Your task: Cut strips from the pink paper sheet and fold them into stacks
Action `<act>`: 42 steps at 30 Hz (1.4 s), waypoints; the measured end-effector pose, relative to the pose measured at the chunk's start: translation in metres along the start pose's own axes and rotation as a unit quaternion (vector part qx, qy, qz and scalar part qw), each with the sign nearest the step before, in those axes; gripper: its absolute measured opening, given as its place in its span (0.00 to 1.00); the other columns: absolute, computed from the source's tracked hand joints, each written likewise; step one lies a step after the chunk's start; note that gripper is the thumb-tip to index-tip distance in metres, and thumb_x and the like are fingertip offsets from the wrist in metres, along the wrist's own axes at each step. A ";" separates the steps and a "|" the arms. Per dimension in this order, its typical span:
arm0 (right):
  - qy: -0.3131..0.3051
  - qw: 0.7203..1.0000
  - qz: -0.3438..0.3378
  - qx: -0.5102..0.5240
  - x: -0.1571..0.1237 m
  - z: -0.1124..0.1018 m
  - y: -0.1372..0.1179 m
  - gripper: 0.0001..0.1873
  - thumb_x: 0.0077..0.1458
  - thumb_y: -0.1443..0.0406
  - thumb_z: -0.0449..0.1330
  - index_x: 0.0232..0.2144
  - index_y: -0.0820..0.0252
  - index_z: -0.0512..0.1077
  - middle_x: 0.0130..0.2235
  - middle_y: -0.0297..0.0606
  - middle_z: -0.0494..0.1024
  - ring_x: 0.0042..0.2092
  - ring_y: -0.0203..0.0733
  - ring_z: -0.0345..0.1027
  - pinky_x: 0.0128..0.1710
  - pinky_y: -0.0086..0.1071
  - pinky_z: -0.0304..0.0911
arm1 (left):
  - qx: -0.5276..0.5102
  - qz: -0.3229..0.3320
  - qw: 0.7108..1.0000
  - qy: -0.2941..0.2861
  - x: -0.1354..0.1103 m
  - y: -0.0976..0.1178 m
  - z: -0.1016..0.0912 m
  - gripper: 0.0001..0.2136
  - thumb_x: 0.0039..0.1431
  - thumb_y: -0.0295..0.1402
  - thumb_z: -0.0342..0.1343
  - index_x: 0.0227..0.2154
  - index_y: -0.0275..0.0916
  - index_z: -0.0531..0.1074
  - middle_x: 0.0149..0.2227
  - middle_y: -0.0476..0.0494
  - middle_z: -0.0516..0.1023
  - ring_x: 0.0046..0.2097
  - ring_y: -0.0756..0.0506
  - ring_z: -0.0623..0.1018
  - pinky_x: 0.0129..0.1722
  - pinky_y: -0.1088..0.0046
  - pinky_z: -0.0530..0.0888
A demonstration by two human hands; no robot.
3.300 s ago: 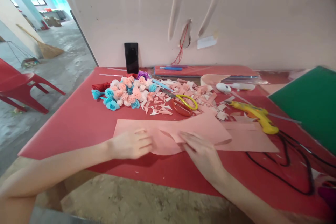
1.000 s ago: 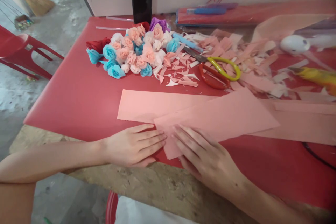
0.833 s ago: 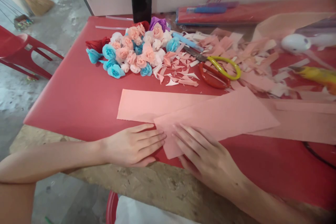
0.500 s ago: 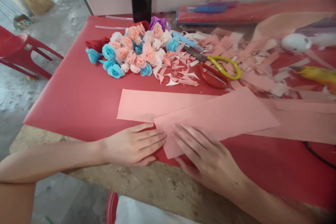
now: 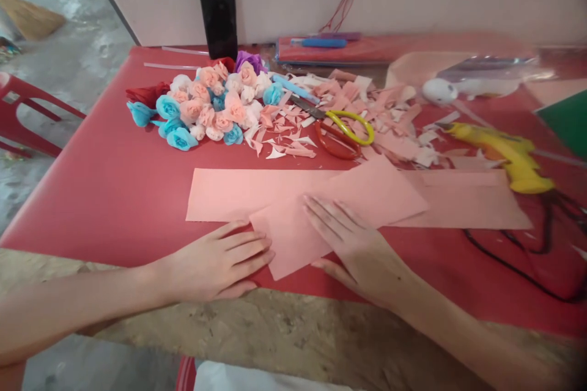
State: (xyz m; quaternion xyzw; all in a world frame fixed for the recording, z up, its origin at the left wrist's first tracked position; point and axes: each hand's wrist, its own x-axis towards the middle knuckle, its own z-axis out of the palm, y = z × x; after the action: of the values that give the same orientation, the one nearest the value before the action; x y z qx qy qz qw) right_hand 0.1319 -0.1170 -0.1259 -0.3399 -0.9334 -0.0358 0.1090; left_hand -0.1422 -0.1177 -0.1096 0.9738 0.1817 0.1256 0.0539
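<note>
A strip of pink crepe paper (image 5: 293,229) lies at a slant over a longer pink paper strip (image 5: 243,192) on the red table covering. My left hand (image 5: 220,263) rests flat at the slanted strip's lower left end, fingertips touching its edge. Spread over the middle of the same strip is my right hand (image 5: 353,244), palm down with the fingers stretched out. Neither hand grips anything. Beyond the paper lie scissors (image 5: 339,125) with one yellow and one red handle loop, partly among pink and white paper scraps (image 5: 367,101).
Paper roses (image 5: 206,101) in pink, blue, white, red and purple are heaped at the back left. A yellow glue gun (image 5: 504,149) with a black cord lies at right. Behind the roses stands a black upright object (image 5: 215,6). A red plastic stool (image 5: 32,98) is on the floor at left.
My right hand has slid right and up along the slanted strip, away from my left hand. The view has turned right, bringing the whole glue gun into sight.
</note>
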 end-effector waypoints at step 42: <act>-0.051 0.971 0.231 0.005 -0.042 0.013 0.090 0.35 0.61 0.54 0.41 0.65 0.58 0.32 0.66 0.46 0.47 0.66 0.47 0.38 0.61 0.50 0.45 | 0.030 -0.013 0.999 0.030 0.005 0.004 -0.002 0.17 0.67 0.36 0.38 0.45 0.35 0.70 0.46 0.47 0.78 0.48 0.47 0.75 0.52 0.67 0.66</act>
State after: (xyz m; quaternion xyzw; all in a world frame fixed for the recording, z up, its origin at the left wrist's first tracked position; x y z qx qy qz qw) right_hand 0.2188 -0.0723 -0.1492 -0.5475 -0.8340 0.0127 0.0679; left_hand -0.1366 -0.1190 -0.1057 0.9684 0.1993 0.1483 0.0206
